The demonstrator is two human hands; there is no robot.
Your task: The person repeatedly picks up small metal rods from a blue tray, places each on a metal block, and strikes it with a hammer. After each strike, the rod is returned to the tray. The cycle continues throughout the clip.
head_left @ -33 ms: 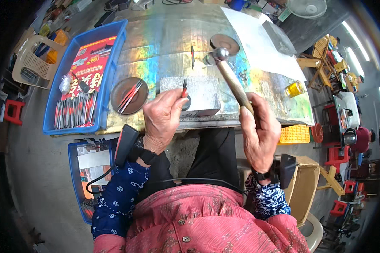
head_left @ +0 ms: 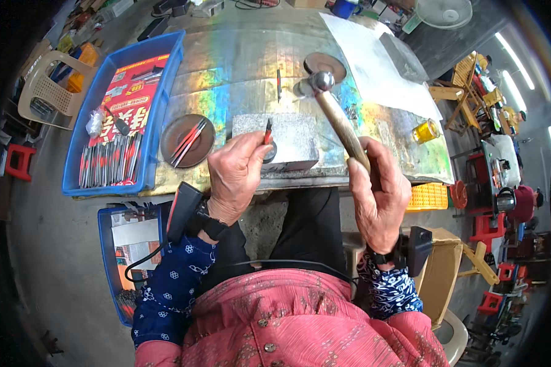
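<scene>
My left hand (head_left: 234, 174) pinches a slim red-and-black pointed tool (head_left: 268, 131) between thumb and forefinger, its dark tip pointing away from me. It is held over the near side of a speckled grey block (head_left: 299, 137), beside a dark round spot on the block. My right hand (head_left: 382, 192) is closed round the wooden handle of a hammer (head_left: 341, 124). The rounded metal hammer head is raised to the right of the block's far edge, apart from the tool. Another slim red-and-black tool (head_left: 279, 84) lies on the table beyond the block.
A brown round dish (head_left: 203, 150) with several similar tools is left of the block. Farther left, a blue tray (head_left: 70, 165) holds many more on red printed card. A dark disc (head_left: 326, 63), white sheet (head_left: 373, 73) and yellow jar (head_left: 427, 130) are at right.
My right hand has shifted slightly right, and the hammer head has moved a little right and nearer to me. My left hand is practically still.
</scene>
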